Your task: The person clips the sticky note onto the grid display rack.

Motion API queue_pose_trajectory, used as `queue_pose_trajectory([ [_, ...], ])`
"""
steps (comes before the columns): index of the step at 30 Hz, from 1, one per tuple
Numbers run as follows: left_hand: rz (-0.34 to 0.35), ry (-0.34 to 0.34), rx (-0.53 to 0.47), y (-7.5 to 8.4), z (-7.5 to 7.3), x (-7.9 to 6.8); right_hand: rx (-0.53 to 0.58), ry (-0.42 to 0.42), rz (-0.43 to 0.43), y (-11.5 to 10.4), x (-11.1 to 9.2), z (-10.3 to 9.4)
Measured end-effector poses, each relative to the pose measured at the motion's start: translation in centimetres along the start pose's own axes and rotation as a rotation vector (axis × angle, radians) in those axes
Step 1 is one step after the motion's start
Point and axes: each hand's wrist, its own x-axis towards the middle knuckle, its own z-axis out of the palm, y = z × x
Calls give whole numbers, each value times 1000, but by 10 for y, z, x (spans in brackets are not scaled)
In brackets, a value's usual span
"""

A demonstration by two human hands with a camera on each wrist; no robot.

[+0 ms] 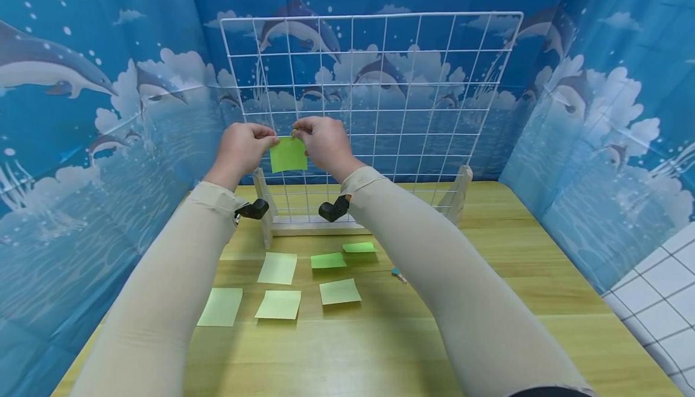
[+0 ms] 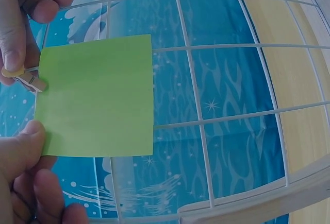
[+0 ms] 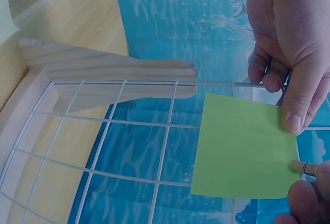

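Note:
A bright green paper note is held up against the white wire grid, left of its middle. My left hand pinches the note's upper left corner between thumb and fingers. At the top edge, to the right of that, my right hand pinches a small wooden clothespin with a yellow piece at its thumb end. The tip of the clothespin meets the note's edge near a wire, as the right wrist view also shows on the clothespin.
Wooden feet hold the grid upright on the wooden table. Several pale and green notes lie in front of it. A small blue-ended clip lies beside my right forearm. A dolphin-print curtain surrounds the table.

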Motion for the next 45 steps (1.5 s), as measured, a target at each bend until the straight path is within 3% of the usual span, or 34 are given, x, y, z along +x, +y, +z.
queue_pose_trajectory([
  [23, 15, 12, -5, -1, 1, -2, -120, -25, -16, -4, -2, -1],
  [33, 12, 7, -9, 0, 0, -3, -199, -50, -105, 1, -2, -2],
  [45, 2, 5, -5, 0, 0, -3, -244, -70, -132, 3, -4, -3],
])
